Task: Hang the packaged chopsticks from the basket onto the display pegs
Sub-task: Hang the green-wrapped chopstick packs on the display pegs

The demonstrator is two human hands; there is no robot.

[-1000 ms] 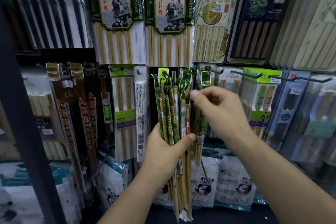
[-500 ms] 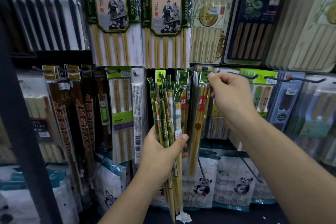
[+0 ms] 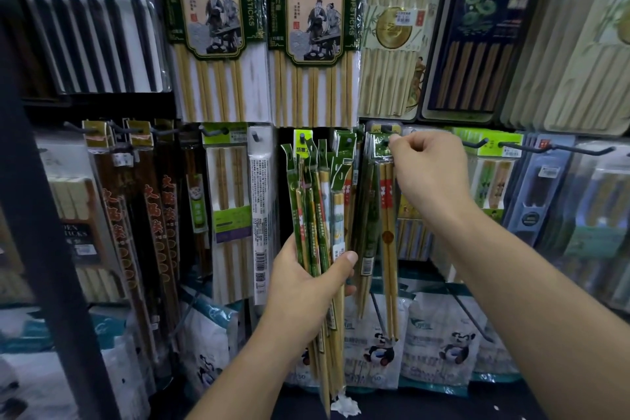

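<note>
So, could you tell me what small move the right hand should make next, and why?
Probably seat the pack fully on the peg, then let go. The right hand pinches the pack's green header at the peg row, the pack hangs straight down, and the left hand grips a bundle waiting to be hung.

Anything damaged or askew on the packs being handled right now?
Yes: the bundle in the left hand fans out unevenly, and a ragged white wrapper end sticks out at its bottom, looking torn.
</note>
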